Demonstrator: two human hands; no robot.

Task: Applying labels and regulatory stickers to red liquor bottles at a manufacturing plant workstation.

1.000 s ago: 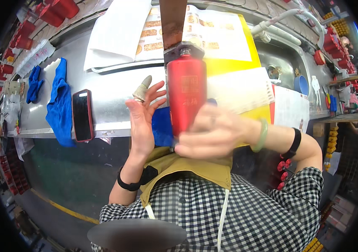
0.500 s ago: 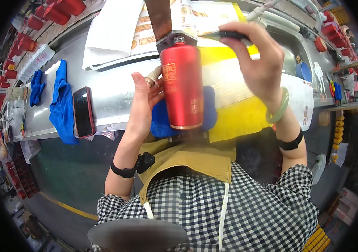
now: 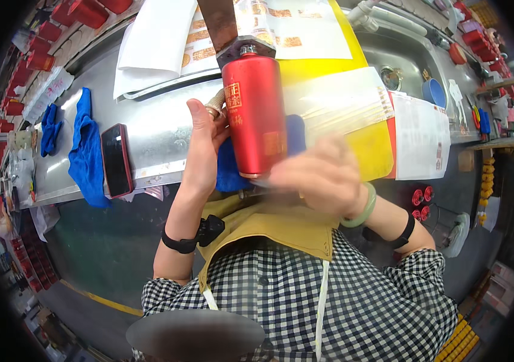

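Observation:
A red bottle (image 3: 252,114) with gold marks lies with its neck toward a metal bracket (image 3: 246,49) at the far end. My left hand (image 3: 207,130) is at its left side. The thumb points up and the other fingers curl behind the bottle, partly hidden; a pale cloth cover (image 3: 216,101) is on one finger. My right hand (image 3: 320,181), smeared by motion, is at the bottle's near end, right of its base. Its fingers look bent; I cannot tell what they hold. Blue cloth (image 3: 228,169) shows under the bottle.
Printed label sheets (image 3: 305,30) lie beyond on a yellow board (image 3: 377,163), with a strip sheet (image 3: 347,105) right of the bottle. A phone (image 3: 116,160) and blue cloth (image 3: 85,151) lie left. The sink (image 3: 404,57), blue cup (image 3: 433,92) and white printed paper (image 3: 422,136) are right.
My right hand has come from the far right, where it held a small black thing, down to the bottle's base. The black thing no longer shows. My left hand stays by the bottle.

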